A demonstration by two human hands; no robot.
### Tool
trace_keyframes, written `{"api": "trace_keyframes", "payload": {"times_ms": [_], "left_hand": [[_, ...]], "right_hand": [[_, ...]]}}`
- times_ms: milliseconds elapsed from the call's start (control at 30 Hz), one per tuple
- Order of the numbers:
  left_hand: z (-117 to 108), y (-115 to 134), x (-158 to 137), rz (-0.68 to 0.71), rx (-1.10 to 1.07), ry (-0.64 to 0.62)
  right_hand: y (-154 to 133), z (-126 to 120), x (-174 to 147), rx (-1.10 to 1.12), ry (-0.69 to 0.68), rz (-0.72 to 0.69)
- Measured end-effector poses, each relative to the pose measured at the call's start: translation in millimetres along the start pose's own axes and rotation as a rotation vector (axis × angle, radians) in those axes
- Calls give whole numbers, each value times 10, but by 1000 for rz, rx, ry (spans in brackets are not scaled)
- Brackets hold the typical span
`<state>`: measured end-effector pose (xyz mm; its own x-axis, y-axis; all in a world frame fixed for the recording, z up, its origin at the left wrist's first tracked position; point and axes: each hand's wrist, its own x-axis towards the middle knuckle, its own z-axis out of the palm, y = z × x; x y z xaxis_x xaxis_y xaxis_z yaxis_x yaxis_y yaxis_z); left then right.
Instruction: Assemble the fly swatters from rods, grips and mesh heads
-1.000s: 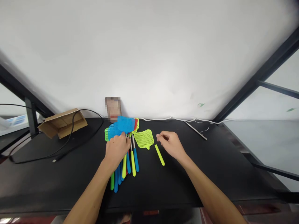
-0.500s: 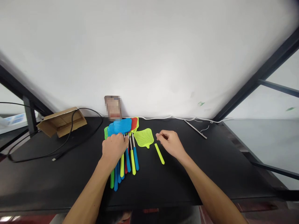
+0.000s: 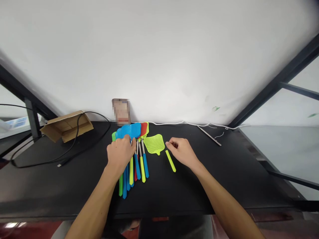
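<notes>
Several fly swatters with mesh heads (image 3: 128,130) in blue, red and green lie overlapped on the black table, their coloured handles (image 3: 137,167) pointing towards me. My left hand (image 3: 121,151) is closed over the necks of the pile, thumb and index finger at a swatter neck just below the blue heads. A separate yellow-green swatter head (image 3: 154,144) lies flat to the right of the pile. Below and right of it is a loose yellow-green handle (image 3: 170,161). My right hand (image 3: 183,151) hovers or rests beside both pieces, its fingers curled together; what they hold, if anything, is hidden.
An open cardboard box (image 3: 68,126) and a looped black cable (image 3: 74,141) are on the left. A blurred packet (image 3: 121,112) leans on the white wall. White cable (image 3: 171,123) runs along the wall, with a thin strip (image 3: 209,135) at the right. Dark frame bars flank the table.
The whole view has shifted slightly. My left index finger and thumb have moved a little at the swatter necks. My right hand and the loose yellow-green pieces have hardly moved.
</notes>
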<state>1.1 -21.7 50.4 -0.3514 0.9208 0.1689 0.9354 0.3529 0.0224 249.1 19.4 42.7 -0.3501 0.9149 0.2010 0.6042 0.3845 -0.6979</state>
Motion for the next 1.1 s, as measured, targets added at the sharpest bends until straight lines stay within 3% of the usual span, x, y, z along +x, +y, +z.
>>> {"api": "trace_keyframes", "payload": {"times_ms": [267, 500, 600, 733, 833, 900, 1033, 1067, 1100], "left_hand": [[31, 74, -65, 150, -142, 37], [59, 173, -128, 299, -292, 21], [56, 211, -160, 419, -473, -53], [37, 268, -225, 535, -942, -362], [43, 327, -291, 575, -1180, -543], [67, 365, -331, 574, -1233, -559], [138, 405, -369, 506, -1293, -588], [150, 405, -369, 487, -1311, -601], [157, 403, -366, 464, -1330, -606]], "right_hand": [[-37, 82, -51, -435, -229, 71], [2, 120, -64, -536, -267, 46], [-25, 88, -44, -352, -138, 44], [-81, 74, -38, 205, 18, -44], [-123, 160, -70, 514, 25, -15], [-140, 234, -85, 642, -28, 45], [3, 172, -3, 642, -115, 23], [103, 81, 46, 561, -72, 0], [230, -39, 102, 421, 55, -6]]}}
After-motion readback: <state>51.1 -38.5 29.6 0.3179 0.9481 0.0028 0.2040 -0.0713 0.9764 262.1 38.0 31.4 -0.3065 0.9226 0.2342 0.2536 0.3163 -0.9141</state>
